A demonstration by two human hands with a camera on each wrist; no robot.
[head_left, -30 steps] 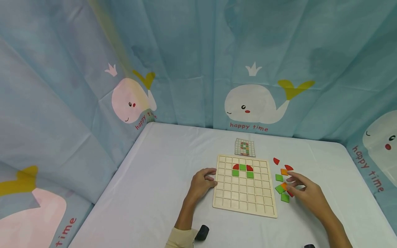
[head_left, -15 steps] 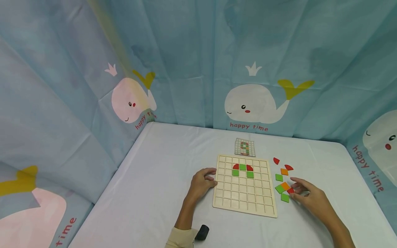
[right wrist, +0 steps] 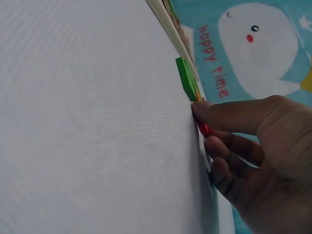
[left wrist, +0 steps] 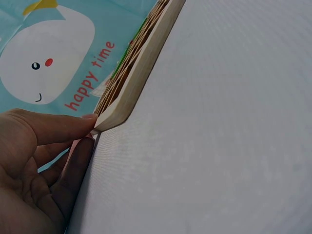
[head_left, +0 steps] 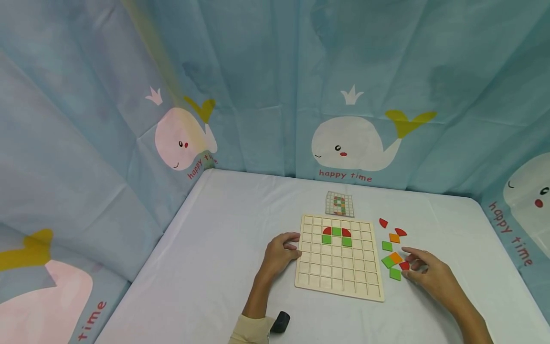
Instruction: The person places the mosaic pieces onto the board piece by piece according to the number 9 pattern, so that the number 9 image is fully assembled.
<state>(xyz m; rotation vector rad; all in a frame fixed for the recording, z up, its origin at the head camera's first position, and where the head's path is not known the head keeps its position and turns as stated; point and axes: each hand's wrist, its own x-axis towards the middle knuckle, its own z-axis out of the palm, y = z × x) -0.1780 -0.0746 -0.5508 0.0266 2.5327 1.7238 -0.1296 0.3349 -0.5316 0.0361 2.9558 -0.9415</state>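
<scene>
A pale wooden grid board (head_left: 326, 274) lies flat on the table. Red quarter-round and green square tiles (head_left: 337, 231) form an arch in its upper part. My left hand (head_left: 277, 255) rests at the board's left edge, thumb and fingertips touching it, fingers relaxed. To the right of the board, my right hand (head_left: 429, 274) pinches a red tile (head_left: 404, 265) between thumb and fingers, low at the table. Part of this tile is hidden by the fingers. Beside it lie a green tile (head_left: 387, 262) touching an orange tile (head_left: 396, 258), and another green tile (head_left: 395, 274).
Behind the board lies a pattern card (head_left: 339, 204). More loose tiles lie farther back on the right: a green square (head_left: 387, 246), an orange square (head_left: 394, 238) and two red quarter-rounds (head_left: 400, 232). A black object (head_left: 281, 322) sits by the left sleeve. Whale-print curtains (head_left: 258, 95) enclose the table.
My right hand has left the orange tile and drawn back slightly toward the red tile, which has shifted a little to the right. The left hand and board have not moved.
</scene>
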